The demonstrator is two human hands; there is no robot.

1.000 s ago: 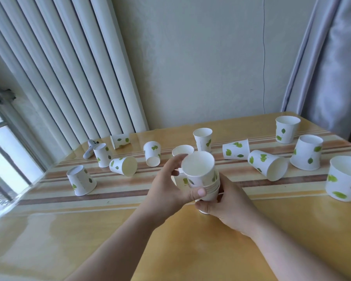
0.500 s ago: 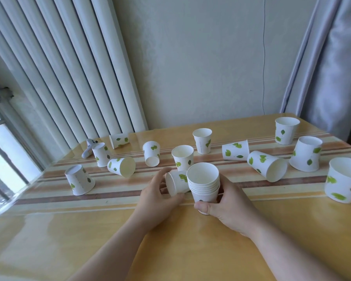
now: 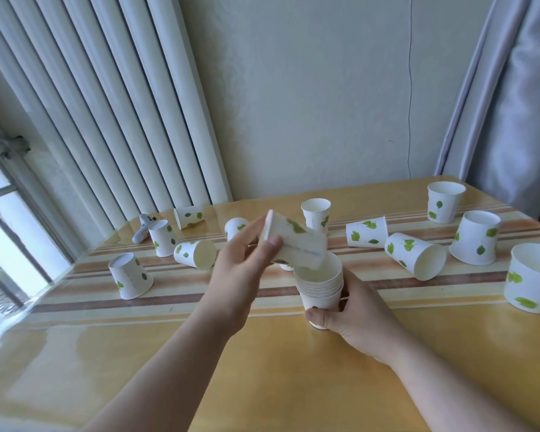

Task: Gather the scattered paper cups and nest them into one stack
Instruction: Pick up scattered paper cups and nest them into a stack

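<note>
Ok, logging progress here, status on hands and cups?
Left hand holds tilted cup over stack. Right hand grips stack. Loose cups on table. Nothing blocking.

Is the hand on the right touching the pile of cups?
Touching. The head view shows the right hand wrapped around the bottom of the stack, thumb pressed flat on its front.

Glossy yellow table (image 3: 262, 385), mirror-smooth like a clear plastic cover over printed stripes, throwing back window light. Matt white paper on the stack (image 3: 320, 285) and on the tilted cup (image 3: 293, 241), flat green leaf print, rolled rims. Same dull paper on a toppled cup (image 3: 413, 255). Soft grey cloth curtain (image 3: 512, 98), faint sheen in the folds. Smooth painted radiator tubes (image 3: 122, 98), satin white. Wall (image 3: 309, 88) chalky, slightly rough.
</note>
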